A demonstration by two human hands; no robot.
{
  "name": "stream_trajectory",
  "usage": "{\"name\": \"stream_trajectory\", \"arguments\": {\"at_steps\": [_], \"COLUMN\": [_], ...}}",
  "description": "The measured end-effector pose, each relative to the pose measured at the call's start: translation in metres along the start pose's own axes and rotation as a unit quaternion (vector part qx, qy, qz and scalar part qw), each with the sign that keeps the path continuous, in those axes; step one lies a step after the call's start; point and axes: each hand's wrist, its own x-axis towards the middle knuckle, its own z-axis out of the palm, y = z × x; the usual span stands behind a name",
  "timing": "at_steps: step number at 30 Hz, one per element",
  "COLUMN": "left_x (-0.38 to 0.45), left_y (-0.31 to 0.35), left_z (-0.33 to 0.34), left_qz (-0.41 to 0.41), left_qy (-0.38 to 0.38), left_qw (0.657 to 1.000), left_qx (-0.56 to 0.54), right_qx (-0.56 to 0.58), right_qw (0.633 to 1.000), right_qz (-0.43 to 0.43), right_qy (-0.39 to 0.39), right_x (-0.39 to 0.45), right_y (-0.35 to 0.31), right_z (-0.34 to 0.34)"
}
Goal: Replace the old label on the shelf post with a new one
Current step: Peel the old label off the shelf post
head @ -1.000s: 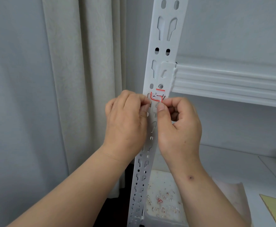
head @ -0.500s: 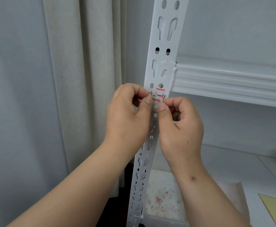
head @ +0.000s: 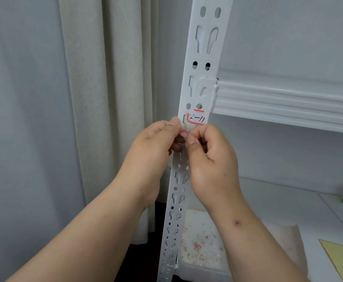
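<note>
The white slotted shelf post (head: 202, 58) runs up the middle of the view. The old label (head: 196, 119), white with a red border and handwriting, is stuck on it just below the shelf beam; its lower left part is torn away. My left hand (head: 152, 147) is just below the label at the post's left edge, pinching a small red-edged label scrap (head: 184, 133) at its fingertips. My right hand (head: 212, 161) is curled shut against the front of the post, its thumb tip touching the scrap. No new label is in view.
A white shelf beam (head: 288, 106) runs right from the post. Below, a white tray (head: 203, 269) holds several paper scraps on the lower shelf (head: 278, 196), beside a yellow sheet (head: 342, 259). A beige curtain (head: 105, 98) hangs at the left.
My left hand rose to the label, picked at its lower corner, then came down slightly with a torn scrap. More of the label shows. My right hand has barely moved.
</note>
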Motion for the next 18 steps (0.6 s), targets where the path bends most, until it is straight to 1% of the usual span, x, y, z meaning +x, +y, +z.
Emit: {"name": "stream_trajectory", "arguments": {"at_steps": [3,8,12,15,18], "left_x": [-0.0035,-0.0061,-0.0062,-0.0055,-0.0060], "left_y": [-0.0010,-0.0021,-0.0009,0.0021,0.0030], "left_z": [-0.0016,-0.0008,-0.0014,-0.0025,-0.0025], "left_qz": [0.011,0.000,-0.029,-0.062,-0.081], "left_qy": [-0.017,-0.015,-0.040,-0.068,-0.063], "left_qw": [1.000,1.000,0.999,0.994,0.991], "left_qx": [0.005,0.022,-0.017,-0.062,-0.085], "right_qx": [-0.004,-0.003,0.025,0.028,0.019], "right_qw": [1.000,1.000,0.999,0.999,0.999], "right_qz": [0.008,0.019,0.024,0.010,0.005], "right_qy": [0.008,0.022,0.039,0.040,0.045], "right_x": [-0.0007,-0.0039,-0.0062,-0.0068,-0.0068], "right_y": [-0.0011,-0.0047,-0.0062,-0.0083,-0.0088], "right_z": [-0.0013,-0.0023,-0.0036,-0.0067,-0.0079]}}
